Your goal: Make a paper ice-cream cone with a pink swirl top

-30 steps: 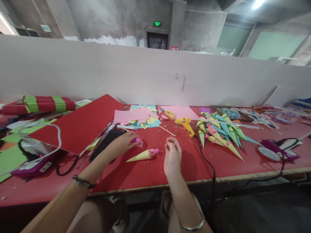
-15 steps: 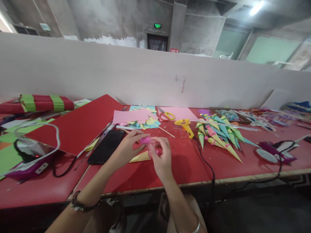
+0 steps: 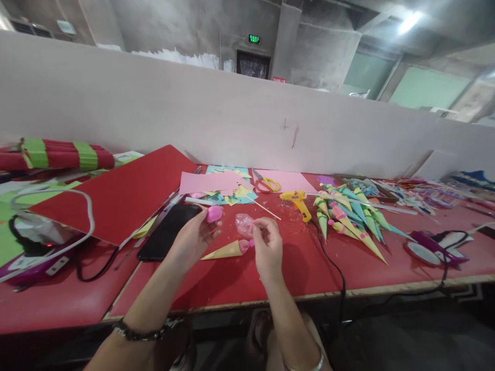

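Observation:
My left hand (image 3: 195, 232) holds a round pink lump (image 3: 214, 214) between thumb and fingers, above the right edge of a black phone (image 3: 166, 234). Pinched in my right hand (image 3: 267, 247) is a crumpled clear plastic wrapper (image 3: 244, 224), which hangs out to the left of the fingertips. Just below the wrapper, a pale yellow paper cone (image 3: 223, 251) lies on the red table with its tip to the left. Its wide end carries a pink piece (image 3: 243, 246) and small magenta balls, close to my right hand.
A yellow glue gun (image 3: 297, 202) with a black cord lies right of my hands, beside a pile of coloured cones (image 3: 348, 208). Scissors (image 3: 266, 183) and pink paper (image 3: 209, 183) lie behind. Purple power strips (image 3: 42, 265) sit at both sides; a red sheet (image 3: 127, 198) is at left.
My hands have moved apart. The pink lump went left with my left hand, and the clear wrapper is now separate from it in my right hand. The cone shows more fully.

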Demonstrator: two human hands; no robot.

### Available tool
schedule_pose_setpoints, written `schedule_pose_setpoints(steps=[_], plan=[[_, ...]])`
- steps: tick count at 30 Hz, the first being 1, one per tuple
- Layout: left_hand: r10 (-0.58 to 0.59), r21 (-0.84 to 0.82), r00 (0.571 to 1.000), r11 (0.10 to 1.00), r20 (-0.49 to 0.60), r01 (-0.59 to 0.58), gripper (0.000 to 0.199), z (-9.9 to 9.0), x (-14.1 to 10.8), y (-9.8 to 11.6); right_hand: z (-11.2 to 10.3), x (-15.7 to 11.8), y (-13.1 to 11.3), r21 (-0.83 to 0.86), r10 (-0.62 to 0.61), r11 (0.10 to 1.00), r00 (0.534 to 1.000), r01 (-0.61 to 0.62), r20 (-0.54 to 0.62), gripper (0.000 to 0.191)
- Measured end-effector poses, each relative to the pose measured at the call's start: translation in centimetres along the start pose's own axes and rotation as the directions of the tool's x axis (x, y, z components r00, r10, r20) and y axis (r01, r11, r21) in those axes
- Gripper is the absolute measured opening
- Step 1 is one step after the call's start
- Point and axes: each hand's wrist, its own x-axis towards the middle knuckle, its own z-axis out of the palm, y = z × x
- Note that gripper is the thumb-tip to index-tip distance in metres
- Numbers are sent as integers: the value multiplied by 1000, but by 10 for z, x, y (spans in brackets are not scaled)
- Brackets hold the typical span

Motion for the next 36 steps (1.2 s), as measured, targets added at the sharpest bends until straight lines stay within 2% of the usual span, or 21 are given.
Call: schedule_pose_setpoints(steps=[3,7,11,14,15,17,20,22,26,30,33,36], plan=[[-58,-128,998,990,34,62,27,-3,-2,0,-7,9,14,-32,45,998,999,-46,-20,13],[-55,-195,992,978,114,77,17,0,-7,1,-19,19,31,-43,82,996,996,-80,37,25],[-2,-143,984,989,179,28,22,10,-14,-2,-24,20,29,-171,44,985,998,-36,42,35],[78,-27,975,997,207,-74,14,17,-19,-10,-20,14,19,-226,5,974,999,-12,-32,25],[114,20,970,992,212,-121,10,19,-20,-13,-19,11,15,-203,-7,979,1000,3,-16,22],[191,113,955,969,227,-220,14,22,-23,-18,-15,5,7,-119,-32,992,992,47,125,18],[278,222,923,914,266,-339,9,23,-26,-24,-11,-3,-4,-65,-99,989,924,132,369,19],[315,274,905,878,285,-392,5,23,-26,-25,-9,-7,-9,-77,-135,980,899,183,417,17],[358,356,884,818,300,-452,9,21,-27,-26,-7,-11,-11,-112,-178,965,904,238,390,15],[350,410,874,782,336,-470,8,20,-28,-25,-5,-13,-11,-138,-189,959,923,247,335,12],[319,422,867,774,383,-472,8,19,-29,-22,-5,-14,-12,-142,-157,967,934,211,321,11],[306,417,861,776,406,-473,4,18,-30,-17,-4,-15,-13,-81,-76,991,948,106,309,9]])
